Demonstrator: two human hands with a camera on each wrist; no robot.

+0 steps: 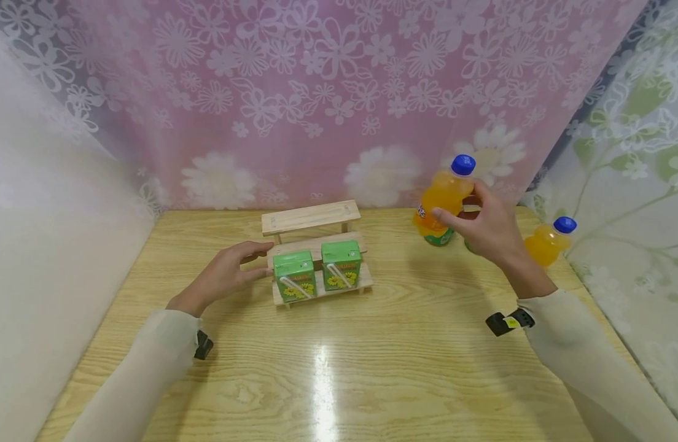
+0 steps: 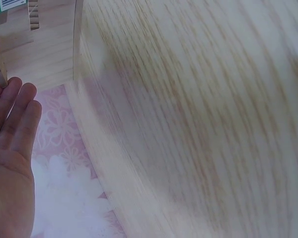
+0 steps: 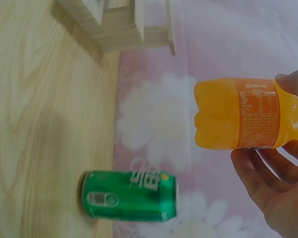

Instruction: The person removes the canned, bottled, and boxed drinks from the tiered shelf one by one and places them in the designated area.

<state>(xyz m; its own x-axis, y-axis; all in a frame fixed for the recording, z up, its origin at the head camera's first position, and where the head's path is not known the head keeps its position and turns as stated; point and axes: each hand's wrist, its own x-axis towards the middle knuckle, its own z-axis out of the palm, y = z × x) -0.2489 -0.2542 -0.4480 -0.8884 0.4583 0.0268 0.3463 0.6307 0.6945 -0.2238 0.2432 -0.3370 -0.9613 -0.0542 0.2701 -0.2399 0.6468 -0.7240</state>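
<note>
My right hand (image 1: 485, 227) grips an orange soda bottle (image 1: 441, 199) with a blue cap, thumb on one side and fingers on the other. In the right wrist view the bottle (image 3: 238, 114) is held up away from the tabletop, its ribbed base toward the stand. My left hand (image 1: 231, 270) is at the left end of a small three-step wooden stand (image 1: 311, 218), thumb and fingertips pinching its side edge. Two green juice boxes with straws, a left one (image 1: 295, 276) and a right one (image 1: 341, 265), stand on its lowest step.
A green drink can (image 3: 129, 196) stands on the table below the raised bottle; another green can is mostly hidden behind my right hand. A second orange bottle (image 1: 545, 244) stands at the right, partly behind my wrist. A floral pink curtain (image 1: 295, 123) hangs behind the wooden table (image 1: 250, 380).
</note>
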